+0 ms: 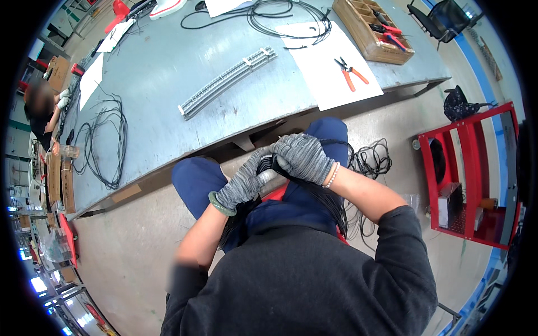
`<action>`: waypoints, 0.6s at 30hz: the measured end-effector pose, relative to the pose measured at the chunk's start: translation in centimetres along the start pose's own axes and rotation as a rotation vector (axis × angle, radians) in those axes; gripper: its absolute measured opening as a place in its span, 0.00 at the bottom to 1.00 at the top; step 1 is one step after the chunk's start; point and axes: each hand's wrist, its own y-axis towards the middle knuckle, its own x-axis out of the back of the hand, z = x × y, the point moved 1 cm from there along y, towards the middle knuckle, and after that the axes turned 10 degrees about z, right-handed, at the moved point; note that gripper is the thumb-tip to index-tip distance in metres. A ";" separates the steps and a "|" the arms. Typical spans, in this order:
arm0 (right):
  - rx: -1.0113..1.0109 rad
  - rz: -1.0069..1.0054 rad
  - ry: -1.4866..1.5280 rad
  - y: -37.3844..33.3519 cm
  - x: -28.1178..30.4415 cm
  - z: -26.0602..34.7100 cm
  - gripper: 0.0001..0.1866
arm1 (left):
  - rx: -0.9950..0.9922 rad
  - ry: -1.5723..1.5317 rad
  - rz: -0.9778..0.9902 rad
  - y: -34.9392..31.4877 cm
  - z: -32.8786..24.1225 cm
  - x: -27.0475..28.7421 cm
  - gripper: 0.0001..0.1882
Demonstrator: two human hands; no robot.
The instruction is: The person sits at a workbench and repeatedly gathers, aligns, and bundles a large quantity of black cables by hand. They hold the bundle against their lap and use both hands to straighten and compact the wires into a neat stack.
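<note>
- Here, nearest the person, both gloved hands meet over the lap: the left hand (pixel 245 182) is wrapped around a bundle of black wires (pixel 269 166), and the right hand (pixel 303 157) is curled over the top of the same bundle, fingers closed on it.
- The bundle sits between the knees, just short of the near edge of the tabletop (pixel 168 73), and its long tail hangs down over the right thigh.
- That tail runs toward loose black cable coils (pixel 370 159) on the floor to the right; in my judgement a pull could drag or tangle them, since the strands lie close together.
- Grip could slip too: the knit gloves hide how firmly the strands are pinched, and I cannot tell whether any have strayed from the bunch.
- To the right, a red cart (pixel 469 173) holds a box on its shelf; its contents are not clear.
- On the tabletop, a grey slotted strip (pixel 227 81) lies in the middle, another loop of black wire (pixel 103 140) to the left, and orange-handled pliers (pixel 351 73) on a white sheet (pixel 330 67).
- Far right, a wooden tray (pixel 371 29) with compartments holds red-handled tools.
</note>
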 end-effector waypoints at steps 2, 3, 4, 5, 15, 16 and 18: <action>0.093 -0.153 -0.090 -0.3 -0.4 -0.1 0.10 | -0.004 0.008 -0.012 -0.1 0.4 -0.1 0.33; 0.140 -0.223 -0.099 0.1 0.6 0.1 0.10 | -0.025 0.033 0.006 0.2 0.4 0.2 0.33; 0.158 -0.220 -0.019 0.4 0.7 0.1 0.10 | -0.046 0.059 0.022 0.3 0.3 0.4 0.33; 0.198 -0.258 -0.020 0.2 0.5 0.5 0.10 | -0.039 -0.014 0.048 -0.2 0.2 0.1 0.34; -0.141 -0.021 0.331 1.2 -1.1 -2.2 0.11 | -0.139 0.183 -0.095 -0.4 -0.3 -1.4 0.39; -0.173 0.024 0.386 1.5 -1.1 -2.6 0.12 | -0.180 0.212 -0.107 -0.5 -1.0 -1.6 0.39; -0.214 0.273 0.476 1.7 -1.1 -2.2 0.12 | -0.217 0.112 -0.088 -0.7 -2.5 -2.4 0.37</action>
